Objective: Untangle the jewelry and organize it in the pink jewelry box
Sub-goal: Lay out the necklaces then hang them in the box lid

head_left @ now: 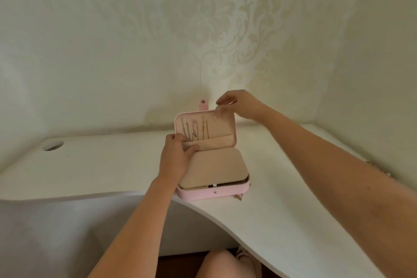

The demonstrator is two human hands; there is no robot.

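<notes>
**Mia:** What is closest to us?

**Tom:** A knee, way down at the bottom. Then comes the white desk, and its front edge curves in.

**Mia:** Where is the pink jewelry box?

**Tom:** It sits on the desk, close to that curved edge, in the middle. It is open. A soft beige pad lies flat over the bottom part. A little bit of chain pokes out by the front right corner of the box.

**Mia:** What is the left hand doing?

**Tom:** It lies over the left side of the box. Its thumb and fingers pinch the left end of the pocket at the bottom of the lid.

**Mia:** And the lid?

**Tom:** It stands up at the back of the box. Thin necklaces hang in a row inside it, on the left half, with their ends going down into the pocket.

**Mia:** What about the right hand?

**Tom:** It is up at the top right corner of the lid. The fingers are bent, but they are all blurry, so I cannot tell if they hold anything.

**Mia:** What is farther back?

**Tom:** A pink strap with a snap sticks up over the lid. Far to the left there is a round hole in the desk. Behind it all is a pale wall with a leafy pattern
</notes>
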